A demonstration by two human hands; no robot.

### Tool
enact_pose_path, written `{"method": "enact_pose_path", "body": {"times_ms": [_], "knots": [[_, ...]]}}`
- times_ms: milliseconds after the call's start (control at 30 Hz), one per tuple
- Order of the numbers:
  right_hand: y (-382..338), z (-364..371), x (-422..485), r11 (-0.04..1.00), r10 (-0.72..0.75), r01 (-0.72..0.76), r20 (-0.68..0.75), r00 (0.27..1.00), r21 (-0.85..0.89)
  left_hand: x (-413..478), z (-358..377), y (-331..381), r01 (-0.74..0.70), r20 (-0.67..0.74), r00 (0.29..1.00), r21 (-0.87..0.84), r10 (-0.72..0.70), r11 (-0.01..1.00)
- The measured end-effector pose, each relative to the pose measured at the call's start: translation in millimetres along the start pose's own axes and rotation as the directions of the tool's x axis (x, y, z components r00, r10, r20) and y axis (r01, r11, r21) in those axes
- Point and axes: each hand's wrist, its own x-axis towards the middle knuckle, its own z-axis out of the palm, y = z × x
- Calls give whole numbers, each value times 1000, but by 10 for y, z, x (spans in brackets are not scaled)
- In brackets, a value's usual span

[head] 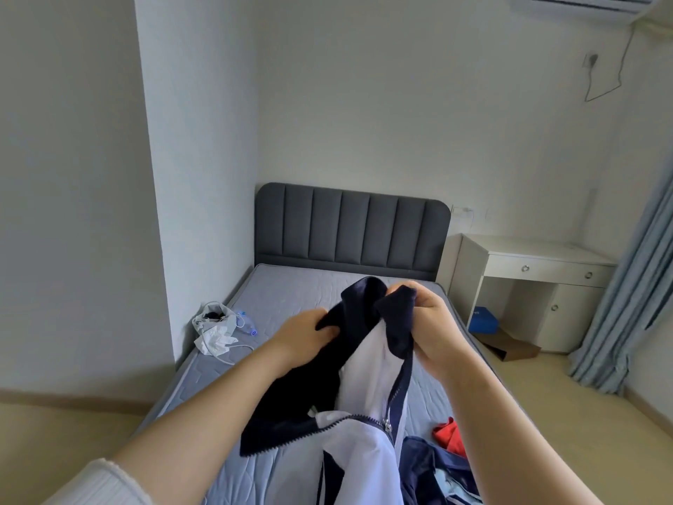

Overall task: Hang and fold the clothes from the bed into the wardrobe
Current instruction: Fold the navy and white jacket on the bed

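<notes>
The navy-and-white zip jacket hangs at centre frame above the bed. The left hand and right hand each clamp its navy collar area. The fabric appears light, soft and limp; take hold at the shoulders, clear of the open zipper.
</notes>
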Motion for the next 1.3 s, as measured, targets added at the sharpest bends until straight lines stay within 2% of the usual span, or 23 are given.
{"method": "enact_pose_path", "body": {"times_ms": [67,133,167,300,400,467,533,600,667,767,833,933,1000,1067,1133,1200,1233,1300], "knots": [[33,-81,15,987,-30,25,-32,999,-160,19,-90,26,34,-200,980,70,-19,997],[77,-111,-7,957,23,-29,-22,999,-289,25,-204,65,41,-350,936,3,-37,999],[131,-122,-2,937,72,-74,-21,997,-341,25,-247,97,31,-370,928,-46,-46,998],[273,-32,-46,892,213,-186,20,977,-411,9,-262,290,-7,-312,948,-234,-68,972],[281,-3,-70,884,267,-220,59,962,-412,-6,-295,365,10,-285,945,-466,-161,885],[267,-5,-82,868,260,-179,117,959,-464,-41,-331,387,43,-256,942,-551,-218,833],[260,17,-99,886,219,-130,155,963,-445,-83,-337,407,64,-201,947,-651,-252,757],[277,64,-98,908,181,-106,151,972,-406,-114,-336,452,62,-122,965,-751,-230,657],[288,134,-100,910,174,-104,141,975,-401,-131,-319,508,50,-52,988,-792,-148,609],[322,204,-82,948,130,-71,176,976,-309,-145,-268,564,18,18,1000,-773,-7,634],[322,192,-72,977,118,-90,135,984,-194,-141,-249,546,-36,13,997,-765,71,642],[324,132,-45,995,98,-96,86,992,-22,-131,-280,447,-100,7,984,-802,177,589],[315,106,-26,994,91,-95,78,993,50,-85,-300,341,-95,-4,989,-780,147,619],[303,80,-7,991,89,-96,78,993,95,-57,-286,190,-46,-10,999,-648,53,760],[288,54,15,986,84,-97,99,992,135,-101,-243,21,48,111,994,-477,6,877],[265,27,39,980,84,-102,107,991,171,-164,-152,-113,91,300,954,-364,24,927],[255,12,53,975,89,-106,96,991,194,-187,-111,-147,101,343,939,-324,17,941],[244,-22,88,966,105,-114,51,993,232,-187,-57,-141,94,317,948,-297,5,950]]}}
